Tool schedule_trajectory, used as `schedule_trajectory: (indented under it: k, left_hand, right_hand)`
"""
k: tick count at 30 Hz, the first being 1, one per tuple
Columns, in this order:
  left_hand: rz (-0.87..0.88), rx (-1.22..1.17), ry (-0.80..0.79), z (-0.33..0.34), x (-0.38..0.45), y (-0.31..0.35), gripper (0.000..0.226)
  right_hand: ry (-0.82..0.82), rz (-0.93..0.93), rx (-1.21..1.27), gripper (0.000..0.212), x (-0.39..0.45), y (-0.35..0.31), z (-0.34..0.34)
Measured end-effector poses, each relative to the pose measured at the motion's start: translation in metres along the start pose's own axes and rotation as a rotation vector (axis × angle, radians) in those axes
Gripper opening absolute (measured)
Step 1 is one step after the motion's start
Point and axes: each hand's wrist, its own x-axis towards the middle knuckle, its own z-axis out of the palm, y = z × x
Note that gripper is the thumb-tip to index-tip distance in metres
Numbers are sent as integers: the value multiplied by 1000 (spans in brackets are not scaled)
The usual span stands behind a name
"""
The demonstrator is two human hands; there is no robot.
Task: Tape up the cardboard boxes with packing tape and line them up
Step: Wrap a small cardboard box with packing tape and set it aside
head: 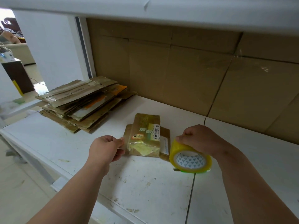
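At far left on the bench (145, 183) lies a stack of flattened boxes (80, 104), not yet made up; printing on the top sheet is too faint and turned to read. Your left hand (106, 147) pinches the free end of the clear tape (122, 143) between thumb and fingers, at the left edge of the small box (145, 139), which lies flat near the middle of the bench, between your two hands. The box carries old yellowed tape, a small orange mark and a barcode label (157, 132) whose digits are too small to read. Your right hand (199, 139) grips the tape roll (190, 156) from above, just right of the box; its core shows a pattern of small triangles, no legible brand. A wall of cardboard sheets (194, 75) stands behind.

Risks, as judged from here: the stretched tape may fold onto itself or stick to your fingers if tension drops; the light box may lift or slide when you pull; tape laid over the barcode label would wrinkle.
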Motion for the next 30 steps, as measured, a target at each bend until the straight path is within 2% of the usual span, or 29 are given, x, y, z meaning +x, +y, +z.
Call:
schedule_trajectory:
  k: [7,13,16,18,20,25,28,30]
  left_hand:
    - [6,210,42,1,6,-11,26]
    - [77,407,45,5,4,-10,41]
    - [92,462,33,7,3,-8,34]
    - [107,478,19,7,4,-9,32]
    - [124,477,19,8,6,-11,30]
    - [189,506,38,10,9,-10,24]
    - [274,526,25,14,10,-13,6]
    - [290,507,-7,17,10,-14,17]
  right_hand:
    - [-65,55,-253,36,9,-20,6]
    - [-100,61,-389,32,16,-42,20]
    - [-115,36,-492,30,18,-52,30]
    - [-105,29,-531,21,20,-57,35]
    - [-112,13,-541,14,21,-58,38]
    - [-162,-1,-497,22,23,-55,35]
    - [-193,-4,-434,26,24,-51,32]
    - [-193,-11,-420,28,23,-49,30]
